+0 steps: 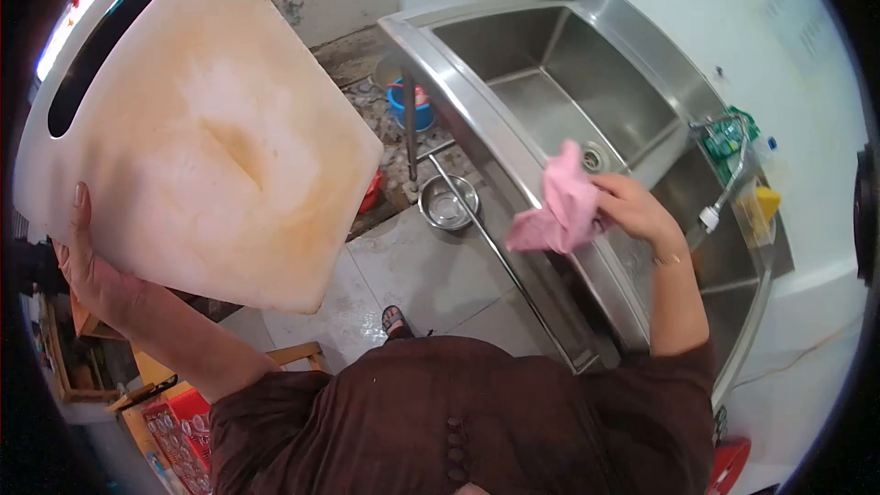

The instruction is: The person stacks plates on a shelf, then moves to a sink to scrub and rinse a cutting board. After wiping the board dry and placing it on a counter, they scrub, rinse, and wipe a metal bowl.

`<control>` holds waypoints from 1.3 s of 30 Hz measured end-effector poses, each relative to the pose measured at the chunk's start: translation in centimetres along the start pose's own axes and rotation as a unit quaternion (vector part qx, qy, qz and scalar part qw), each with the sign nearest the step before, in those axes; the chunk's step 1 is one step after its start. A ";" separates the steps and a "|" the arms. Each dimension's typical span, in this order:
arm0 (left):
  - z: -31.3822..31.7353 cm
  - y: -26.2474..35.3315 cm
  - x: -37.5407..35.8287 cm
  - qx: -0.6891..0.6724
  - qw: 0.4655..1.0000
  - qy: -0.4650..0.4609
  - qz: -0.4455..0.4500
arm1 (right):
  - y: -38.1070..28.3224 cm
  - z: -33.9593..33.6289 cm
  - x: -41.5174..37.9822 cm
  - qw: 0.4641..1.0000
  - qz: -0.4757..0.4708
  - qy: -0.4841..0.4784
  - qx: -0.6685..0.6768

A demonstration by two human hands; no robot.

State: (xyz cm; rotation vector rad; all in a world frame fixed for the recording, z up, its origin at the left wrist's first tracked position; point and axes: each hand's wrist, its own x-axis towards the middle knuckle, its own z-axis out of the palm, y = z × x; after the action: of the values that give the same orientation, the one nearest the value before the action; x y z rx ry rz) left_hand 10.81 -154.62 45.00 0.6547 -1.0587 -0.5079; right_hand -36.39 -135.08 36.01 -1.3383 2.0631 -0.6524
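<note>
A large white cutting board (pixel 211 137) with brownish stains and a slot handle is held up at the left, tilted. My left hand (pixel 81 243) grips its lower left edge, the thumb on the near face and the other fingers hidden behind. My right hand (pixel 637 206) holds a crumpled pink cloth (pixel 568 206) in its closed fingers, above the front rim of the steel sink (pixel 458 82). The cloth hangs apart from the board.
A tap (pixel 724 192) and a green packet (pixel 731 142) are at the sink's right side, near a yellow sponge (pixel 767 199). Below stand a metal bowl (pixel 448 202) and a blue bucket (pixel 412 108). A wooden table with a red tray (pixel 183 431) is at lower left.
</note>
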 end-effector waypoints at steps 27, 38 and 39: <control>1.0 -16.1 5.2 0.143 0.987 -0.024 -0.069 | -13.2 -0.8 12.8 0.950 -0.041 0.035 -0.307; -2.9 -22.6 8.4 0.212 0.973 -0.004 -0.091 | -10.9 8.4 18.9 0.953 -0.035 -0.023 -0.299; -3.2 -23.4 9.3 0.207 0.974 -0.014 -0.088 | -11.2 9.1 19.3 0.943 -0.026 0.023 -0.331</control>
State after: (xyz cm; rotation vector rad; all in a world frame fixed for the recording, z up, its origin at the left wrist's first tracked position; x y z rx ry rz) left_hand 15.83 -176.54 33.24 1.1193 -1.1510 -0.4527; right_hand -29.05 -157.89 33.10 -1.7457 2.4007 0.0179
